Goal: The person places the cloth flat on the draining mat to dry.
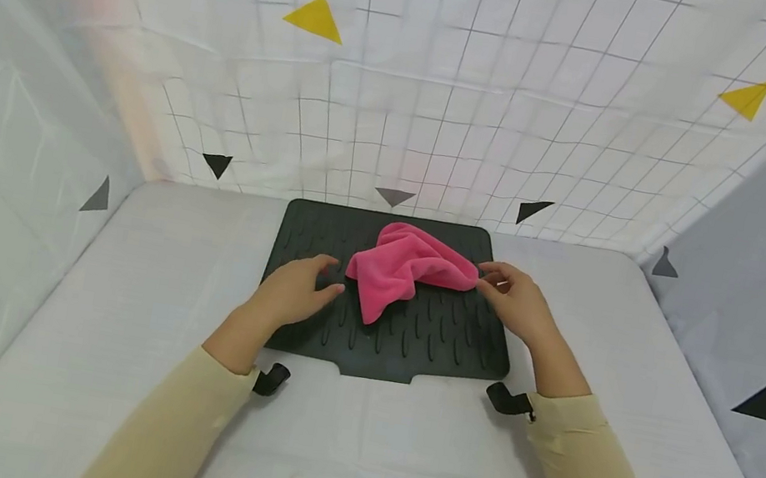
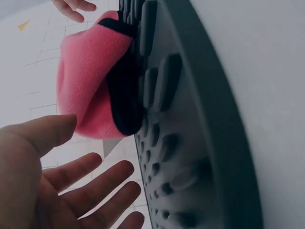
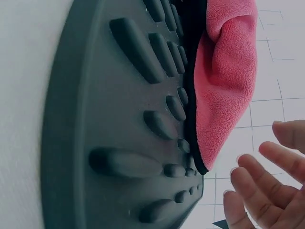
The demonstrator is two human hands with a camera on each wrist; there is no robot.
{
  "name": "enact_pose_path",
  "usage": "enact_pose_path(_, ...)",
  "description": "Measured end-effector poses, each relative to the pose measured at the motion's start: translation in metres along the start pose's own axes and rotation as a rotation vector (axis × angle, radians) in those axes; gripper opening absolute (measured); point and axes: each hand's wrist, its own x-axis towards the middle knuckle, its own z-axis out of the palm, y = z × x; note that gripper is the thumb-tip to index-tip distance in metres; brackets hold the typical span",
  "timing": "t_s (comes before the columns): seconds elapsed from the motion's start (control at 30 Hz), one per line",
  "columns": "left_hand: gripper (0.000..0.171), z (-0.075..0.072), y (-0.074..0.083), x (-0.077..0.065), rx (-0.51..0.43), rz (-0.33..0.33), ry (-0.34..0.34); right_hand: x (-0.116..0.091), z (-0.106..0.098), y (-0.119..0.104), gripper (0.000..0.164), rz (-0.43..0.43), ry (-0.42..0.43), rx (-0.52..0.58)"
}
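Observation:
A crumpled pink cloth (image 1: 403,264) lies on a dark ridged rubber mat (image 1: 379,353). Fuzzy in texture, the cloth (image 2: 90,67) shows a black edge along its underside in both wrist views. To its left is my left hand (image 1: 291,290), over the mat's left side, fingers spread and apart from the cloth. My right hand (image 1: 515,302) is at the cloth's right corner; in the right wrist view its loosely bent fingers (image 3: 257,183) show a gap from the cloth (image 3: 224,86). Neither hand holds anything.
The mat lies on a white-covered table (image 1: 359,446), with a tab on its near edge. A white gridded sheet (image 1: 416,42) with yellow and black triangles rises behind it. Pale side sheets stand left and right. A black wrist device (image 1: 508,400) sticks out by the right sleeve.

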Motion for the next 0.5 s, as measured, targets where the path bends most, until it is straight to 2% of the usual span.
enact_pose_path(0.3, 0.06, 0.009, 0.006, 0.01, -0.053, -0.028, -0.054, 0.002, 0.003, 0.005, 0.047, 0.065, -0.072, 0.037)
enact_pose_path(0.5, 0.063, 0.014, 0.007, 0.012, -0.106, -0.038, -0.085, 0.006, 0.006, 0.011, 0.053, 0.137, -0.155, 0.204)
